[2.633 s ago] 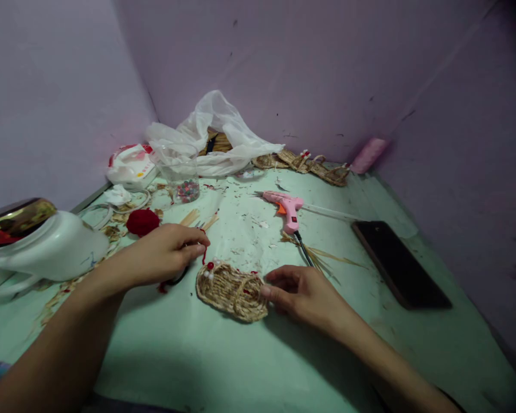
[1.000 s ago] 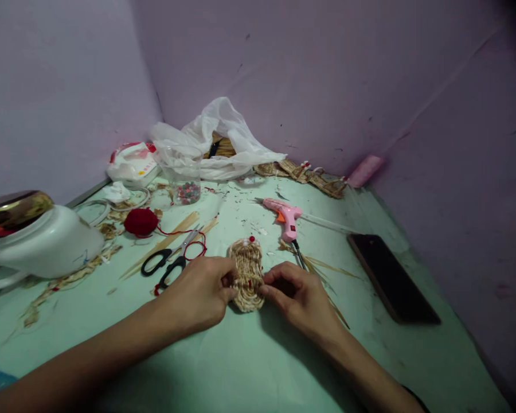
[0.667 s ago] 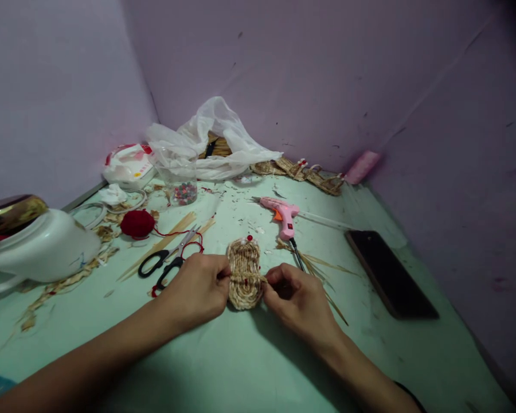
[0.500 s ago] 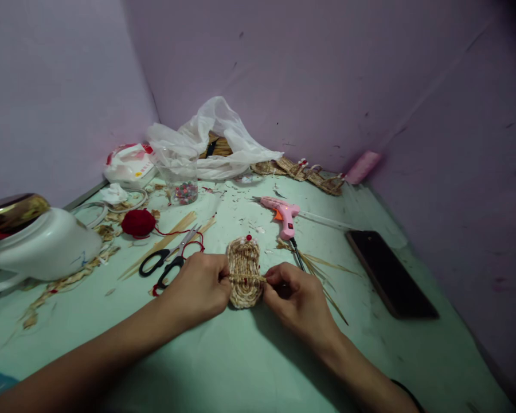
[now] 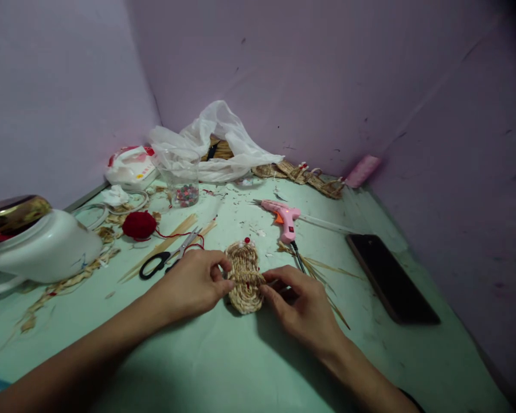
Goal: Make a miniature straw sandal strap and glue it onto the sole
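Note:
A small woven straw piece (image 5: 246,264), shaped like a sole, lies on the green table (image 5: 189,355) with a red bead (image 5: 247,240) at its far end. A braided strand crosses its middle. At its left edge is my left hand (image 5: 198,281), thumb and index finger slightly apart beside the strand. My right hand (image 5: 303,301) pinches the strand's right end at the piece's other edge. The curled fingers partly hide both edges of the weave.
Black-handled scissors (image 5: 169,255) and a red yarn ball (image 5: 140,225) are left. Ahead stand a pink glue gun (image 5: 284,218) and a clear cup of beads (image 5: 186,192). A phone (image 5: 393,278) lies right, a white teapot (image 5: 69,244) far left. Behind is a plastic bag (image 5: 223,132).
The fingers of my left hand have loosened from a closed grip and moved slightly left. The straw piece has tilted a little, while my right hand stays at its right edge.

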Available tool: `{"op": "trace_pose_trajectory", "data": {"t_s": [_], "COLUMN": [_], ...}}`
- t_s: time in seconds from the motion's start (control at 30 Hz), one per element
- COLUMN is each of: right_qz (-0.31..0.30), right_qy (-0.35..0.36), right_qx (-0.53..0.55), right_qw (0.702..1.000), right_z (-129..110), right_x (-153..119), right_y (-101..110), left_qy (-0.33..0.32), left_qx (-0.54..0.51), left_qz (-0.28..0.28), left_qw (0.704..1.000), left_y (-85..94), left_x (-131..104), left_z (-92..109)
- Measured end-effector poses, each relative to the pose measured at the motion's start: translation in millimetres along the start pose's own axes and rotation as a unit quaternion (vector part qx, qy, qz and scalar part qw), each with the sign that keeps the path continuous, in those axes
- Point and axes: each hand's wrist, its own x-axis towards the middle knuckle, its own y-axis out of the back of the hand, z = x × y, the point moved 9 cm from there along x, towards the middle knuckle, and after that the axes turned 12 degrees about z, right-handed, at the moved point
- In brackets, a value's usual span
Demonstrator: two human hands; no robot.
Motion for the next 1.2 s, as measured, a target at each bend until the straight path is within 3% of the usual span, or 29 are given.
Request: {"op": "trace_pose_trajectory", "data": {"t_s": [0.1, 0.27, 0.4, 0.53, 0.83, 1.0, 1.1, 1.2], "right_qz": [0.004, 0.024, 0.003, 0.01, -0.011, -0.022, -0.035, -0.037], "right_qy": [-0.023, -0.192, -0.249, -0.273, -0.179, -0.054, 0.014, 0.026], "right_qx": [0.006, 0.09, 0.138, 0.199, 0.161, 0.121, 0.073, 0.057], "right_qw": [1.0, 0.977, 0.958, 0.941, 0.971, 0.991, 0.997, 0.997], "right_z": [1.0, 30.3, 41.4, 38.5, 27.3, 9.8, -0.6, -2.5], "right_x": [2.8, 8.7, 10.3, 11.3, 9.4, 9.0, 8.1, 7.9], "right_y": [1.8, -3.3, -18.4, -16.7, -9.1, -4.5, -3.3, -2.3], "left_qy": [0.057, 0.192, 0.198, 0.174, 0.126, 0.019, -0.004, -0.009], "left_qx": [-0.052, -0.169, -0.201, -0.232, -0.251, -0.149, -0.117, -0.133], "left_qz": [-0.029, -0.021, -0.012, -0.008, -0.024, 0.006, 0.0, 0.006], "left_qw": [0.997, 0.966, 0.959, 0.957, 0.96, 0.989, 0.993, 0.991], "left_y": [-4.2, -7.5, -12.9, -12.6, -3.9, 3.7, 3.9, 6.5], "left_x": [0.6, 6.4, 10.0, 11.8, 5.2, 9.3, 10.7, 11.5], "left_z": [-10.9, -30.0, -24.1, -19.8, -4.2, 1.2, 0.1, 1.3]}}
